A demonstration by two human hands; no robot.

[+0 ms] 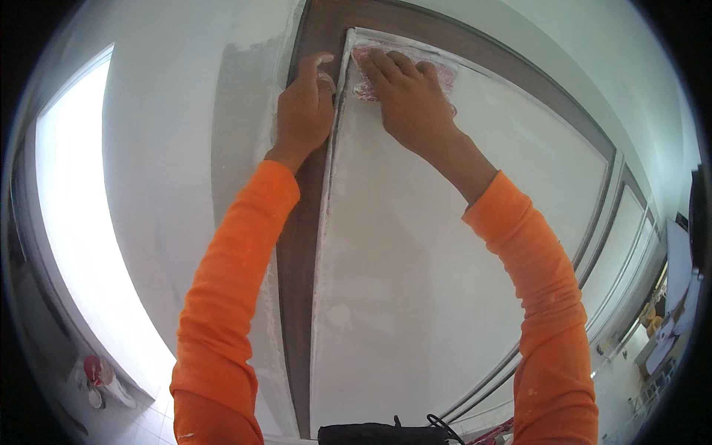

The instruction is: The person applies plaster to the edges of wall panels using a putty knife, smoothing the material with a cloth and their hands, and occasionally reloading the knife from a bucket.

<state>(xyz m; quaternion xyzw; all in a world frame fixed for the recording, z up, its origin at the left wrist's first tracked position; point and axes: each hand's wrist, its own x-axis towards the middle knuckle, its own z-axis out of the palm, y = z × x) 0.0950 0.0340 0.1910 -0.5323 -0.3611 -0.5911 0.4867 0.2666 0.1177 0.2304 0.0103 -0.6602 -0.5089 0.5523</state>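
Reddish sheet [447, 76] lies beneath the spread right hand [415, 107], left hand [305, 111] (thumb and finger apart) nearby.

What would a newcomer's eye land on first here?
Probably the orange sleeves rising from the lower edge. Next, the right hand over a reddish sheet, top left on the white panel, the left hand beside it by the brown frame. Then the glaring white strip at far left.

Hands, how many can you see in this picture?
2. The left hand is up by the dark brown frame; the right hand is on a reddish sheet near the top of the white panel. I see no others.
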